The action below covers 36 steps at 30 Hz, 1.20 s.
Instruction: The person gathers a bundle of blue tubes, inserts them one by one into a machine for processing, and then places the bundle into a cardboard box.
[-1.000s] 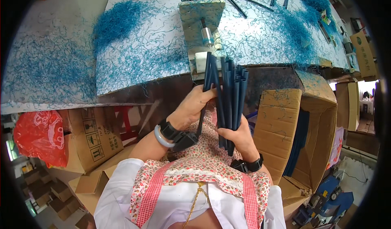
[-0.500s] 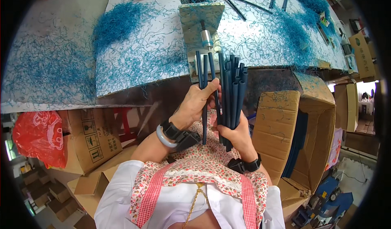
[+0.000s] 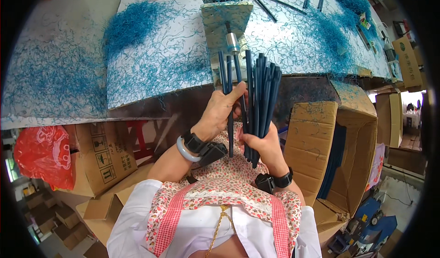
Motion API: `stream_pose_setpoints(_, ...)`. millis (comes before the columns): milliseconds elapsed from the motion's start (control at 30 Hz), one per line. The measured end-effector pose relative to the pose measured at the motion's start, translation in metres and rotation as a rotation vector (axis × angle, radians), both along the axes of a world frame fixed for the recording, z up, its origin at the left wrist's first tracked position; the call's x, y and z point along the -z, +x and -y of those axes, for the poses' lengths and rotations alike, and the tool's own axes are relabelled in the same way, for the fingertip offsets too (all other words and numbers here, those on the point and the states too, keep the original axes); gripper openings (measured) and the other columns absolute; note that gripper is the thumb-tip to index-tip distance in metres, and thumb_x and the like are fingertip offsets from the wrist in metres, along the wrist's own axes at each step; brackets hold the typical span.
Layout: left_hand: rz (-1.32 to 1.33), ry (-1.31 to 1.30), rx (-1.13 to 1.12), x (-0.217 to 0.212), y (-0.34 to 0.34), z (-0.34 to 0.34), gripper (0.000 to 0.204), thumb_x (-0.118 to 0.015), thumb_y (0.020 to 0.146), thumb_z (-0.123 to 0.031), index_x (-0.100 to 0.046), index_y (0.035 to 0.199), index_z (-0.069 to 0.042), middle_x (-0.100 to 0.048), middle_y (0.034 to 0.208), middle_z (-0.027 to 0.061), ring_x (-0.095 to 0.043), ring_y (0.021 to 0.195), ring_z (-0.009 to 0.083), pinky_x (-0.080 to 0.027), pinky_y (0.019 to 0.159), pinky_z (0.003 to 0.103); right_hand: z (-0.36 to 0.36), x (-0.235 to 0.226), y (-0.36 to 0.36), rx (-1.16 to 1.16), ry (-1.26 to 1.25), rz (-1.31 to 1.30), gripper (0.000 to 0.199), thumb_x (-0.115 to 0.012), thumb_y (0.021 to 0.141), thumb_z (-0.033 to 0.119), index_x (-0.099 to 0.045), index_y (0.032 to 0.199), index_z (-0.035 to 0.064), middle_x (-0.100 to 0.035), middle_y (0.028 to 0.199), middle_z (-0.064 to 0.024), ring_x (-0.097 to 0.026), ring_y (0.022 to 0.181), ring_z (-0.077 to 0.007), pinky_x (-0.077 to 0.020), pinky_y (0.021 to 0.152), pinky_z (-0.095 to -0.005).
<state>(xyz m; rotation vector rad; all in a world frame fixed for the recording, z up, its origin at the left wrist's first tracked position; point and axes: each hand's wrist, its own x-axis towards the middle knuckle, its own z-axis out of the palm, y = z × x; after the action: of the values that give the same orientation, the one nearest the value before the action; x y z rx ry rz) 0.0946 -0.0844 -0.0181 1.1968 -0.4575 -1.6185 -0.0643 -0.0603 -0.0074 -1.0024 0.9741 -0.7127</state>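
We hold dark tubes (image 3: pixel 262 99) in both hands, in front of our apron (image 3: pixel 215 166), upper ends pointing toward table (image 3: pixel 270 40). Left hand (image 3: pixel 216 113): fingers closed around few tubes. Right hand (image 3: pixel 266 148): fingers gripping larger bundle near lower ends, just beside left. Tube tops near machine's (image 3: pixel 224 17) metal spindle (image 3: pixel 232 42); whether any touch, we cannot tell. Blue shavings (image 3: pixel 130 26) litter table. Open box (image 3: pixel 314 143) at our right, dark blue stack (image 3: pixel 333 161) inside.
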Motion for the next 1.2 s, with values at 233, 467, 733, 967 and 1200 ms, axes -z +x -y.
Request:
stream_pose_setpoints(233, -0.098, -0.075, -0.061, 0.007, -0.014, 0.003, 0.034, -0.060, 0.090, -0.036, -0.065, 0.082, -0.004, -0.062, 0.069, 0.0005, -0.054, 0.057, 0.0076, -0.038, 0.049, 0.019, -0.020, 0.018, -0.005, 0.097, -0.138, -0.039, 0.040, -0.069, 0.070, 0.001, -0.054, 0.107, -0.0006, -0.062, 0.086, -0.0046, -0.061, 0.071, -0.0120, -0.0509, 0.064, -0.0247)
stream_pose_setpoints(467, -0.162, -0.070, 0.129, 0.005, -0.004, -0.006, 0.022, -0.056, 0.093, -0.027, -0.064, 0.097, -0.007, -0.065, 0.084, 0.0018, -0.057, 0.066, 0.0041, -0.039, 0.049, 0.017, -0.016, -0.006, -0.012, 0.140, 0.016, 0.076, 0.043, -0.070, 0.069, 0.001, -0.053, 0.109, -0.0010, -0.063, 0.089, -0.0049, -0.062, 0.074, -0.0124, -0.0516, 0.067, -0.0256)
stream_pose_setpoints(733, -0.150, -0.079, 0.033, 0.009, -0.003, 0.004, 0.025, -0.055, 0.094, -0.029, -0.064, 0.094, -0.006, -0.063, 0.075, -0.0014, -0.048, 0.056, 0.0017, -0.031, 0.045, 0.017, 0.000, -0.003, -0.002, 0.099, -0.043, 0.037, 0.042, -0.069, 0.069, 0.000, -0.053, 0.108, -0.0009, -0.062, 0.091, -0.0052, -0.061, 0.076, -0.0118, -0.0511, 0.068, -0.0250)
stream_pose_setpoints(967, -0.684, -0.185, 0.113, 0.028, -0.005, -0.003, 0.026, -0.055, 0.094, -0.030, -0.061, 0.101, -0.005, -0.055, 0.074, -0.0020, -0.046, 0.054, 0.0048, -0.034, 0.044, 0.017, -0.017, 0.020, -0.004, 0.058, -0.349, -0.201, 0.044, -0.069, 0.069, -0.001, -0.053, 0.109, -0.0006, -0.061, 0.095, -0.0055, -0.060, 0.079, -0.0119, -0.0507, 0.070, -0.0245)
stream_pose_setpoints(1200, -0.514, -0.034, 0.051, 0.005, -0.013, -0.009, 0.030, -0.055, 0.094, -0.029, -0.061, 0.105, -0.002, -0.060, 0.082, 0.0027, -0.055, 0.062, 0.0087, -0.048, 0.059, 0.022, -0.019, -0.012, -0.017, 0.104, 0.127, 0.018, 0.049, -0.069, 0.068, 0.001, -0.053, 0.114, 0.0003, -0.060, 0.099, -0.0043, -0.059, 0.084, -0.0112, -0.0489, 0.074, -0.0246)
